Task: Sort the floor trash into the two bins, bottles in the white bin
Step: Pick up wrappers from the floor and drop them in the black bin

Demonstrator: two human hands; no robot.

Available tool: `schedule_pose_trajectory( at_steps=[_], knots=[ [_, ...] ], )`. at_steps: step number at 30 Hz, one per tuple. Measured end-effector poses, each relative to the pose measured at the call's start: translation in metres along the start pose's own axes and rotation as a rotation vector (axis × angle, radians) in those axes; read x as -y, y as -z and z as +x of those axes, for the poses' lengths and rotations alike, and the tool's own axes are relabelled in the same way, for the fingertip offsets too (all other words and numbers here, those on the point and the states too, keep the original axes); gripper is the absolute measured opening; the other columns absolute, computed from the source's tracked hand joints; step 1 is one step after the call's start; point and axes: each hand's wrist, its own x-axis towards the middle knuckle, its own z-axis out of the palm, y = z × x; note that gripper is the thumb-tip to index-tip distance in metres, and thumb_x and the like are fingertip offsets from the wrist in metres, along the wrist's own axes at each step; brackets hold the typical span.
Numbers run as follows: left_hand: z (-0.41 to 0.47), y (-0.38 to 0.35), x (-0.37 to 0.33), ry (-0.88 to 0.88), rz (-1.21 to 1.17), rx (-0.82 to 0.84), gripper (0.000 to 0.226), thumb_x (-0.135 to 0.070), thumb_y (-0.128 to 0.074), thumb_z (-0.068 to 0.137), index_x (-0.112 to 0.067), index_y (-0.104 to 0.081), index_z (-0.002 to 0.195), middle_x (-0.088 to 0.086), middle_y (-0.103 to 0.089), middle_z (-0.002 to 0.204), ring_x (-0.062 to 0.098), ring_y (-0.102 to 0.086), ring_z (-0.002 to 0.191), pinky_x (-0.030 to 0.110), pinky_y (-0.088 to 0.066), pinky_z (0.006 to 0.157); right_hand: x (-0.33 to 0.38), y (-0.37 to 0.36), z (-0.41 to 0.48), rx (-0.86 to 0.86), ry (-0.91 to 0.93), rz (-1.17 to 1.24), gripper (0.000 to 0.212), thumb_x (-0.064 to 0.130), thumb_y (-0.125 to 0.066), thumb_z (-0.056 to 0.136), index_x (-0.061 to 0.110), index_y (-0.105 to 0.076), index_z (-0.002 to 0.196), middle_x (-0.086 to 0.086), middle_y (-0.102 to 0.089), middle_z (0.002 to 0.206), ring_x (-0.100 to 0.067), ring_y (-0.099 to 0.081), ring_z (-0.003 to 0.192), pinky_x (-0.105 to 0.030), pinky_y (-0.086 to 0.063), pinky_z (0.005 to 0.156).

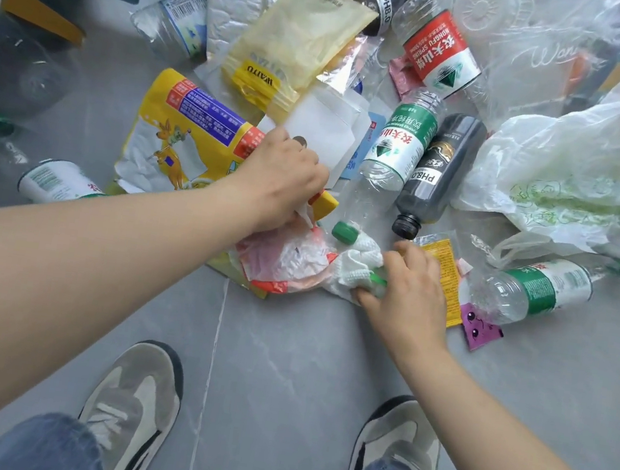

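Left bottle (54,181): lay on its side on the floor (281,370), well apart from both hands.
Yellow bag (183,129): lay flat, partly under the left forearm.
Left hand (282,181): fingers curled downward, pinching a white scrap (304,216) above the crumpled wrapper (284,261).
Green-label bottle (392,147): lay between the hands, its green cap (344,231) touching the white tissue (358,263).
Right hand (410,288): fingers curled round the white tissue; a green piece showed in the grip, identity not determinable.
Black bottle (443,170): lay just beside the green-label bottle, cap toward the person.
White plastic bag (572,172): lay loose, near the right bottle (543,291).
Bins: neither could be identified in view.
Step in hand (judgement): non-bottle trash was being gathered.
Hazard 1: lifting the tissue could drag the green-label bottle, since the cap rested against it.
Hazard 2: the green piece in the right grip could be bottle material and reach the wrong bin.
Hazard 3: the pinched scrap was held lightly; it could drop in transit.
Hazard 4: disturbed bottles could roll away on the smooth floor.
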Motion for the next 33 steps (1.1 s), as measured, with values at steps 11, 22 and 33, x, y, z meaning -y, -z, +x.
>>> schedule_pose_trajectory(
  at_steps=[11,22,33],
  knots=[
    [-0.002,0.001,-0.012,-0.017,-0.023,0.089,0.010,-0.026,-0.054,0.090,-0.021,-0.060,0.096,0.002,-0.066,0.102,0.028,-0.062,0.098,0.029,-0.026,0.074,-0.002,0.021,-0.004,0.095,-0.085,0.235,0.049,0.024,-0.068,0.078,0.022,-0.049,0.123,0.003,-0.065,0.110,-0.027,-0.060,0.103,-0.033,-0.044,0.073],
    [-0.048,0.127,0.003,0.298,-0.473,0.098,0.013,-0.024,-0.057,0.083,-0.019,-0.047,0.076,0.009,-0.064,0.094,0.034,-0.058,0.097,0.031,-0.034,0.064,0.016,0.158,-0.045,0.038,-0.301,0.418,0.045,0.025,-0.069,0.081,0.027,-0.053,0.123,0.002,-0.068,0.107,-0.025,-0.060,0.102,-0.032,-0.044,0.075],
    [-0.085,0.396,0.013,0.465,-0.677,-0.016,0.024,-0.031,-0.065,0.078,-0.013,-0.054,0.067,0.006,-0.062,0.072,0.033,-0.058,0.079,0.031,-0.034,0.055,0.053,0.422,-0.099,-0.121,-0.419,0.562,0.044,0.026,-0.069,0.081,0.022,-0.052,0.122,0.000,-0.067,0.108,-0.029,-0.060,0.096,-0.033,-0.046,0.072]
  ],
)
